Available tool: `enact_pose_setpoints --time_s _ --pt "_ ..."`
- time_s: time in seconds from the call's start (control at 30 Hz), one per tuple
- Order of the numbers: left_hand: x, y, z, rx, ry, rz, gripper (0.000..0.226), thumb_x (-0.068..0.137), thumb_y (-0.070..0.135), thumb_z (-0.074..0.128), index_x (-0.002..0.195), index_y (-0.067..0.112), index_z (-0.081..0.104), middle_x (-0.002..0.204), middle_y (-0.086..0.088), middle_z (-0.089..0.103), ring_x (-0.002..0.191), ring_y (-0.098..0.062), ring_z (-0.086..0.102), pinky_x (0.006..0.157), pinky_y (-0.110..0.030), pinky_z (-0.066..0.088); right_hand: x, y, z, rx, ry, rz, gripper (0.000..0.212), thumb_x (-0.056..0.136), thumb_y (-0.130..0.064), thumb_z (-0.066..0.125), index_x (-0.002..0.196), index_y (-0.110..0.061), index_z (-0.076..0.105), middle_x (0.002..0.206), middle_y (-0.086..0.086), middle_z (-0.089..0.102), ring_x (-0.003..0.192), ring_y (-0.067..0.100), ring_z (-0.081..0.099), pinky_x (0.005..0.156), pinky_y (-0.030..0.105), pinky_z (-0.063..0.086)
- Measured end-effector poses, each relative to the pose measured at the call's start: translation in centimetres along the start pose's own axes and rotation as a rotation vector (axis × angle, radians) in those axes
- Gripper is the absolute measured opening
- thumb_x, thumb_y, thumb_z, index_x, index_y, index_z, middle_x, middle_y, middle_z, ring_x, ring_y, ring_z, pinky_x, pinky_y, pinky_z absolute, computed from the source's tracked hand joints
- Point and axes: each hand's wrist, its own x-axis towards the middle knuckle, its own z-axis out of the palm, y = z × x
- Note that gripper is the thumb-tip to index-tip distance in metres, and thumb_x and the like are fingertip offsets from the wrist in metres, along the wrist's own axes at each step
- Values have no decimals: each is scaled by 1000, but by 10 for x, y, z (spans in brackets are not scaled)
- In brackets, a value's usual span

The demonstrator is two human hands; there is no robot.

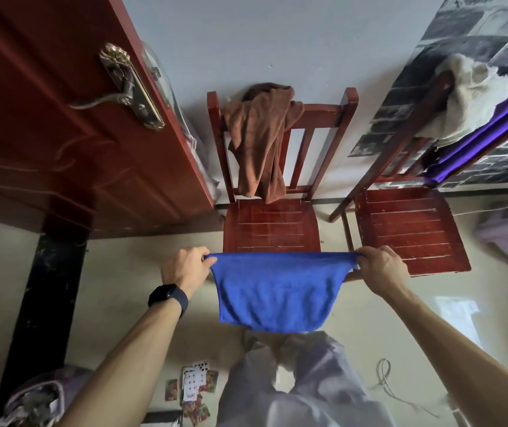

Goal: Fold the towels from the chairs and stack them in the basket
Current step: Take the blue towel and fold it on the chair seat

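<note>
Left hand and right hand stretch a doubled blue towel.

A red door with brass handle; playing cards lie on the floor.

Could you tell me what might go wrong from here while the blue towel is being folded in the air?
1. The blue towel hangs from corner pinches only, left hand and right hand; a slipped grip would drop it to the floor.
2. Playing cards and a cord lie by the feet, a possible slip or trip hazard.
3. No basket is clearly visible, so turning to find it may disturb the fold.
</note>
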Motion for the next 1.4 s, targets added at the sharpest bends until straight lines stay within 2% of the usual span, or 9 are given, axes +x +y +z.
enact_pose_setpoints --time_s 0.13,0.27,0.43,0.5,0.57,0.7,0.83,0.93,1.4 --pt "54 10 26 -137 -55 -160 20 91 44 56 95 27 67 92 0 72 93 -31 65 70 -30 49 63 -5 24 125 -78 179 31 77 -48 50 102 -50 69 82 -11 74 83 23 70 74 36 58" --pt "133 13 82 -392 -116 -307 18 84 42 56 82 25 60 69 14 72 78 -21 70 74 -32 57 144 -22 63 353 -53 216 25 82 -36 54 100 -36 72 67 -9 73 65 15 73 73 39 61" --pt "214 27 144 -768 -67 -397 6 87 26 66 88 21 62 70 7 74 63 -18 72 75 -42 62 233 -21 123 567 23 205 18 90 -27 53 90 -34 69 84 -4 75 66 15 75 78 47 62" --pt "232 38 159 -874 -21 -430 9 92 18 65 101 16 62 78 0 74 55 -12 69 62 -29 60 272 -5 156 624 0 208 16 85 -35 54 87 -41 69 89 -3 76 68 18 75 77 48 62" --pt "245 45 170 -938 -3 -446 13 94 16 63 106 16 61 91 -5 75 55 -12 69 49 -19 51 294 1 178 679 -22 204 19 82 -39 55 93 -45 69 93 -5 75 70 18 76 79 50 62" --pt "260 44 196 -1141 -151 -379 65 96 12 62 147 39 34 116 5 62 87 -21 73 77 -32 55 287 -16 187 769 -152 183 64 95 -9 56 146 -46 41 107 -16 61 76 8 73 72 30 62" --pt "239 17 248 -796 -177 -438 64 88 19 69 144 34 41 121 3 56 100 -22 65 83 -35 53 254 6 229 539 -185 271 57 92 -17 61 145 -29 42 118 -2 68 92 23 71 74 34 58" --pt "212 -13 293 -489 -183 -474 37 79 28 66 110 8 61 102 -8 68 90 -30 67 66 -27 46 215 32 265 373 -220 397 34 91 -24 63 124 -15 59 109 7 70 89 30 66 78 32 51" --pt "191 -24 321 -314 -238 -502 23 96 34 55 105 15 63 107 -8 67 97 -34 64 72 -32 44 200 54 309 201 -235 461 24 87 -31 62 105 -15 65 107 11 69 103 35 62 89 39 51"
